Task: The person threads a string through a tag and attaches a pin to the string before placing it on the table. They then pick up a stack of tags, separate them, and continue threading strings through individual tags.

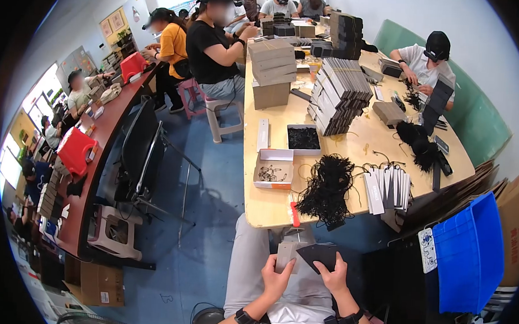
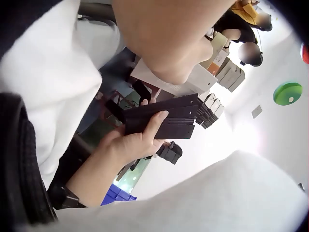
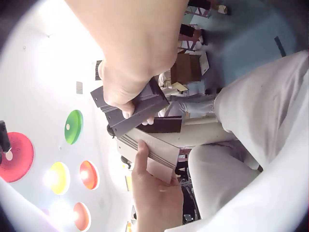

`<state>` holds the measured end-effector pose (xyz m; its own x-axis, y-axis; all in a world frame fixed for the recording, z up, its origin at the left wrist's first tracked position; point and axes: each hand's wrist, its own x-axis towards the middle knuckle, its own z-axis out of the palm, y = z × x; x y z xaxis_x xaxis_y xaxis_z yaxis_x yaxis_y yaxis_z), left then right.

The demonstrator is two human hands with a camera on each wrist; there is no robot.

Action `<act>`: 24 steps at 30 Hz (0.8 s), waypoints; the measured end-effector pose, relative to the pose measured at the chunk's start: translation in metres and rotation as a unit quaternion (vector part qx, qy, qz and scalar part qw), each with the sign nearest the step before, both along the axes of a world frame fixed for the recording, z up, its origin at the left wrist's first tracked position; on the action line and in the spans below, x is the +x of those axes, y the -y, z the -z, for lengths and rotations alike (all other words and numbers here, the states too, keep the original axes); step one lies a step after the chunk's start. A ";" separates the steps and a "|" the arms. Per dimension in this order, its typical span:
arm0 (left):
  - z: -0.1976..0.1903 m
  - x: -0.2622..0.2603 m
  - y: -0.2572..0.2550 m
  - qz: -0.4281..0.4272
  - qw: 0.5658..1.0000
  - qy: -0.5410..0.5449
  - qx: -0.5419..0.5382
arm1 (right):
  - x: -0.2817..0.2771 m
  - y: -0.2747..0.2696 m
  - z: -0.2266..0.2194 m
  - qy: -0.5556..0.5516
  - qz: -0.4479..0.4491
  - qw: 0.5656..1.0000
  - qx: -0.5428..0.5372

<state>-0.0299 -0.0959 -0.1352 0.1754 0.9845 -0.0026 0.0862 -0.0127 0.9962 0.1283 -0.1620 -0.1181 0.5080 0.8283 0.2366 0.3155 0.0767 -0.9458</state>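
Over the lap, in the head view, my left hand (image 1: 276, 280) grips a small stack of pale grey tags (image 1: 286, 252), thumb across their face. Close beside it my right hand (image 1: 334, 275) holds black tags (image 1: 317, 255), spread slightly like a fan. The right wrist view has the thumb of the right hand (image 3: 130, 72) pressed on the black tags (image 3: 128, 118), which overlap the upper end of the pale tags (image 3: 161, 157) there. Small holes show near the ends of the black tags (image 2: 166, 121) in the left wrist view.
Before me the table (image 1: 269, 211) bears a heap of black cords (image 1: 329, 188), corded tags (image 1: 386, 188), an open box (image 1: 273, 177) and a tray of black bits (image 1: 303, 138). Banded tag stacks (image 1: 340, 96) stand behind. A blue bin (image 1: 470, 252) is at right. Other people sit around.
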 end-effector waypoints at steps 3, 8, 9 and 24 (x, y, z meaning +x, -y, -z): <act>-0.002 0.002 -0.001 -0.005 0.999 0.032 -0.028 | 0.000 -0.001 0.006 -0.011 0.021 1.000 0.006; 0.007 0.006 -0.013 -0.047 0.993 0.099 -0.031 | -0.005 -0.012 0.008 0.002 0.019 1.000 0.005; 0.007 0.004 -0.015 -0.052 0.993 0.100 -0.018 | -0.005 -0.016 0.012 -0.001 0.019 1.000 0.004; -0.004 -0.016 -0.003 0.015 0.992 0.115 -0.047 | -0.005 -0.024 0.022 0.037 0.023 0.998 0.052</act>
